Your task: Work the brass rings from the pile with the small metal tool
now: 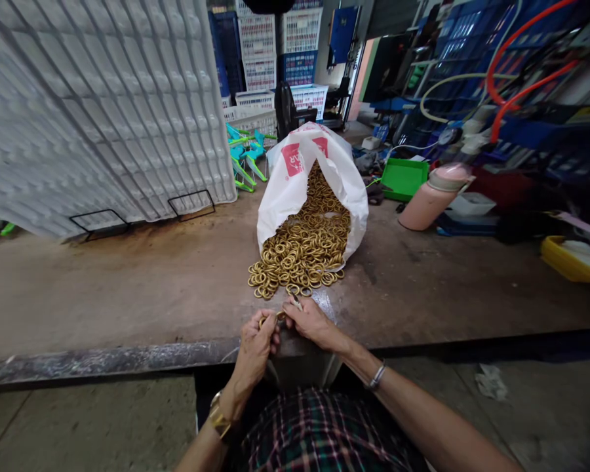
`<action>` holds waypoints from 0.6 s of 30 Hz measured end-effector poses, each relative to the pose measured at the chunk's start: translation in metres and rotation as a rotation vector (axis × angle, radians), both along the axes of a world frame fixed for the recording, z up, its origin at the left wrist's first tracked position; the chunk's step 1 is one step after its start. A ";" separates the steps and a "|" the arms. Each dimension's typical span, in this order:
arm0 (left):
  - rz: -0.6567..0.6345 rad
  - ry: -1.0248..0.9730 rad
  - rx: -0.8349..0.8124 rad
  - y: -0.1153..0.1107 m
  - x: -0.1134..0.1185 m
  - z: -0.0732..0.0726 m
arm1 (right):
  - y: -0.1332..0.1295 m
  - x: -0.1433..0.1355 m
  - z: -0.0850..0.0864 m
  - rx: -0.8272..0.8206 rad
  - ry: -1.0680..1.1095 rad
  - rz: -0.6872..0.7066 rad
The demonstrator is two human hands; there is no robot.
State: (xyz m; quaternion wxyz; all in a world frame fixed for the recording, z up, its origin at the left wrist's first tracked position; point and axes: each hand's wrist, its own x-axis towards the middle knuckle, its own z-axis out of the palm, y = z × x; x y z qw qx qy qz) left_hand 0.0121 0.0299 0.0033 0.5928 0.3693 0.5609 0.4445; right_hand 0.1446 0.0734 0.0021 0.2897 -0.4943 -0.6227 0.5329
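Note:
My left hand (256,341) is closed around gold-coloured metal rings at the table's front edge. One ring (280,316) shows between the fingertips of both hands. My right hand (313,322) is closed as well, with a small slim tool (295,302) sticking up from its fingers; its exact kind is too small to make out. Just beyond the hands lies a heap of the same rings (305,246), spilling from the mouth of a white plastic bag (347,164) with red print. A few loose rings lie at the near side of the heap.
On the brown table (128,282), white ribbed plastic trays (128,98) stand upright at left. Teal and green plastic pieces (248,154) lie behind them. To the right are a pink bottle (430,200), a green tray (404,179) and a yellow container (575,259). Crates (258,49) are stacked behind.

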 end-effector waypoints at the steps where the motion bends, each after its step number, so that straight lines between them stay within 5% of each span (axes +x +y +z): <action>1: -0.005 -0.008 -0.003 0.000 0.000 0.001 | 0.000 0.000 0.001 0.029 -0.012 -0.010; 9: -0.048 -0.102 -0.031 -0.004 -0.003 0.001 | 0.001 -0.005 0.001 0.307 -0.230 -0.020; 18: -0.057 -0.210 -0.030 -0.005 -0.006 0.003 | -0.001 -0.009 0.003 0.275 -0.165 -0.002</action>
